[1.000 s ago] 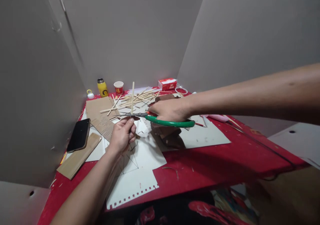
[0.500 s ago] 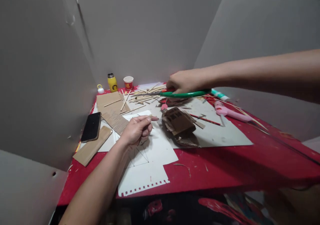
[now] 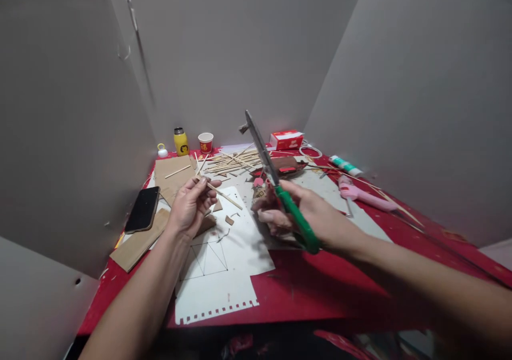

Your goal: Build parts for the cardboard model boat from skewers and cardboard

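My left hand (image 3: 191,204) pinches a thin wooden stick (image 3: 226,196) between thumb and fingers, over a white sheet of paper (image 3: 244,282) with a triangle drawing. In my right hand (image 3: 304,210) is a pair of scissors (image 3: 262,149) with green handles. Their blades look nearly closed and point up and away, with a small greyish bit stuck near the tip. The two hands are apart, and the scissors do not touch the stick. Small cardboard scraps (image 3: 229,220) lie on the paper between them.
Behind lies a pile of wooden sticks (image 3: 236,161). At left are cardboard pieces (image 3: 138,242) and a phone (image 3: 143,209); a yellow bottle (image 3: 181,142) and paper cup (image 3: 206,143) stand at the back. A pink glue gun (image 3: 364,194) is at right, beyond it a red box (image 3: 286,139).
My right hand has come down and nearer, turning the scissors from flat to blades upward. My left hand has shifted slightly left, and the stick in it now shows clearly.
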The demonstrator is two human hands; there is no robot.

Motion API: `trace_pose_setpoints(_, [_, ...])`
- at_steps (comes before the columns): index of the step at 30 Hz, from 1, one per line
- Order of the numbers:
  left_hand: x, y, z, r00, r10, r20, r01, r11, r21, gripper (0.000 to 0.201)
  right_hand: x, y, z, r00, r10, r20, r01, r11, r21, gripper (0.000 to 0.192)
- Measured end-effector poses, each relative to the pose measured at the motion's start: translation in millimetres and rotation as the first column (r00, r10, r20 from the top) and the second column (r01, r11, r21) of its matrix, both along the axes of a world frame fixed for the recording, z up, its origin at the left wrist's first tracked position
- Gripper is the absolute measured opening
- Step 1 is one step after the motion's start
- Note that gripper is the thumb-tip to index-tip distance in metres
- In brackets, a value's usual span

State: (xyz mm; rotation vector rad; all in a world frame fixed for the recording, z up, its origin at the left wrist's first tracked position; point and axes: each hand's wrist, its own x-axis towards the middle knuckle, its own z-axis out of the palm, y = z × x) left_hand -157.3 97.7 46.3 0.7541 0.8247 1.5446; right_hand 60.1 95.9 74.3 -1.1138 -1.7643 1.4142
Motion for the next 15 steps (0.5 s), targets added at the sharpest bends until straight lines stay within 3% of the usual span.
trace_pose_setpoints(3, [8.6, -9.1, 4.1, 0.998, -0.057, 0.000, 0.057, 0.998, 0.012, 0.010, -6.8, -4.1, -11.6, 0.992, -0.023, -0.122, 0.028, 0.999, 0.039, 0.045])
trace_pose_setpoints(6, [19.0, -16.1, 4.6, 0.994, -0.095, -0.043, 0.097, 0.995, 0.032, 0.011, -7.6, -8.3, -17.6, 0.979, 0.028, -0.200, -0.029, 1.000, -0.004, 0.039])
trace_pose_setpoints(15, [56.7, -33.7, 4.1, 0.969, -0.163, -0.188, 0.162, 0.987, -0.020, 0.018, 13.6, -14.8, -31.9, 0.899, 0.049, -0.436, -0.093, 0.992, -0.081, 0.036])
